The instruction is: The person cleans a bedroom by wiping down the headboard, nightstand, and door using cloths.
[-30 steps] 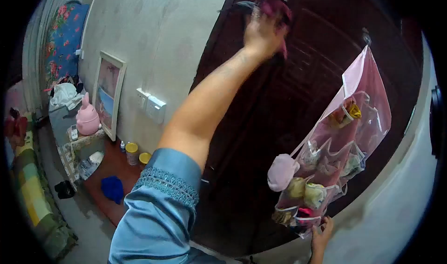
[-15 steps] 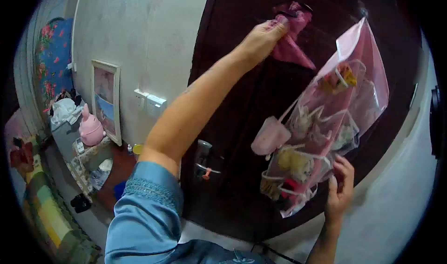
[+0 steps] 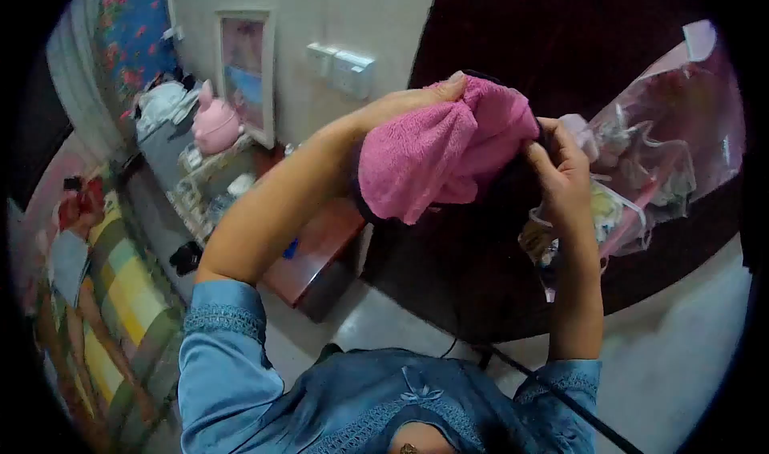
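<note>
A pink fleecy cloth (image 3: 436, 153) with a dark edging hangs bunched between my two hands in front of the dark door. My left hand (image 3: 424, 97) is closed on its upper left part, with the thumb on top and the other fingers mostly hidden by the cloth. On the cloth's right edge, the fingers of my right hand (image 3: 565, 165) are pinched around the trim. Just behind my right forearm, the pink hanging organizer (image 3: 721, 117) shows its clear pockets with small items inside.
The dark door (image 3: 513, 21) fills the background. To the left are wall sockets (image 3: 340, 69), a white picture frame (image 3: 270, 77), a pink rabbit-eared container (image 3: 216, 125) and a reddish-brown cabinet (image 3: 312, 254). Another person (image 3: 68, 266) lies on a checked couch or bed (image 3: 132, 270).
My left hand has brought the pink cloth down from high on the door. My right hand has left the organizer and taken hold of the cloth's edge. The view has tilted downward.
</note>
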Demonstrator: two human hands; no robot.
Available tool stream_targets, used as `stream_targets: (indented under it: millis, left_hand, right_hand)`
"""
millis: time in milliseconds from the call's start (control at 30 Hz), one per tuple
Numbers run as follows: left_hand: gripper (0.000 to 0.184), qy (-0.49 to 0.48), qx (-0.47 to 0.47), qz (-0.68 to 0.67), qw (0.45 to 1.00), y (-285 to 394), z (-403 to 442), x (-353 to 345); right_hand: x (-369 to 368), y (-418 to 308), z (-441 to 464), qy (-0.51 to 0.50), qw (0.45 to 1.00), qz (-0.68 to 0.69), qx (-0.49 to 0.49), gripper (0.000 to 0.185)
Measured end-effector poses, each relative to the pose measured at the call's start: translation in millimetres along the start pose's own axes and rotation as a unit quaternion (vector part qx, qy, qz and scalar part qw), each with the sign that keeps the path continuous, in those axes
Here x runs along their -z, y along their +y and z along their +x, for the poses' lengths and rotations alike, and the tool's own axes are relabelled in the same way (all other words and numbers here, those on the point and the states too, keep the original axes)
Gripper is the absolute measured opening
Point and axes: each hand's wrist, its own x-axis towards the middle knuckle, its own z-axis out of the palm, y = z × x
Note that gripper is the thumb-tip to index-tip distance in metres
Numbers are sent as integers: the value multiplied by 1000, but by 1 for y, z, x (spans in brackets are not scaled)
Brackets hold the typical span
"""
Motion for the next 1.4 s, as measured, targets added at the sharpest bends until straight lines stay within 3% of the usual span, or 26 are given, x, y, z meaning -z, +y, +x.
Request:
stream_targets:
  millis: [67, 133, 200, 267, 400, 467, 500, 533, 567, 600, 667, 733, 767, 800, 867, 933, 1000, 1067, 1100, 1167, 1233, 1267, 1300, 1333, 1400]
  left_hand:
    - [53, 66, -60, 171, 981, -1, -32, -5]
    - [54, 104, -70, 178, 976, -13, -62, -5]
    - [52, 199, -54, 293, 934, -25, -77, 15]
    - [50, 204, -17, 268, 941, -42, -91, 28]
    - [52, 188, -43, 297, 935, -78, -114, 10]
    - [53, 199, -33, 264, 943, -112, -110, 28]
    - [57, 272, 53, 455, 846, -120, -118, 38]
    - [62, 260, 146, 576, 761, -121, -123, 31]
    - [67, 339, 142, 585, 723, -142, -135, 13]
    - [69, 347, 88, 566, 743, -171, -140, 22]
    - [70, 328, 165, 597, 713, -197, -153, 3]
    - [69, 295, 204, 592, 721, -225, -168, -4]
    - [62, 294, 174, 548, 764, -243, -176, 5]
    - [54, 308, 78, 542, 778, -277, -182, 21]
    - [45, 320, 106, 322, 885, -291, -179, 3]
    - [39, 355, 57, 227, 905, -329, -178, 11]
    - [36, 469, 26, 54, 881, -349, -182, 4]
    - [26, 511, -34, -103, 853, -363, -195, -4]
    - [26, 524, -48, -111, 843, -372, -198, -5]
    - [14, 537, -144, -240, 796, -389, -213, 9]
    - [12, 529, -150, -264, 793, -403, -227, 29]
    - [10, 505, -143, -286, 802, -409, -232, 41]
    - [12, 567, -127, -302, 756, -419, -235, 58]
    - [12, 572, -135, -299, 752, -406, -245, 57]
    - [13, 667, -123, -143, 720, -375, -268, 52]
  right_hand:
    - [-7, 0, -5, 32, 999, -19, 26, 20]
    - [-6, 9, -5, 45, 998, -36, 30, 20]
    - [-4, 19, -5, 5, 999, 29, 17, 22]
    - [-7, 28, -10, -11, 999, 31, 18, 24]
    - [-12, 51, -21, -43, 997, 67, -17, 25]
    - [-16, 60, -26, -61, 985, 139, -78, 25]
    - [-24, 55, -28, -69, 991, 96, -68, 27]
    - [-33, 57, -31, -84, 992, 89, -33, 28]
    - [-41, 61, -36, -102, 989, 105, -36, 28]
    - [-46, 67, -44, -114, 986, 115, -42, 28]
    - [-58, 69, -57, -159, 980, 117, -7, 27]
    - [-75, 58, -72, -243, 963, 118, 8, 27]
    - [-81, 50, -79, -301, 948, 106, 16, 27]
    - [-90, 39, -90, -339, 936, 88, -16, 25]
    - [-103, 32, -100, -388, 916, 102, 3, 24]
    - [-116, 25, -109, -422, 904, 59, -26, 24]
    - [-131, 30, -112, -449, 891, 61, -23, 26]
    - [-147, 33, -118, -423, 900, 99, -30, 31]
    - [-150, 44, -117, -440, 892, 90, -53, 36]
    - [-164, 74, -115, -456, 879, 127, -51, 38]
    - [-173, 97, -119, -466, 868, 164, -58, 40]
    - [-176, 106, -120, -453, 865, 167, -133, 43]
    - [-177, 112, -120, -441, 857, 168, -206, 47]
    - [-179, 106, -120, -447, 855, 171, -198, 47]
    - [-181, 95, -111, -448, 850, 198, -196, 51]
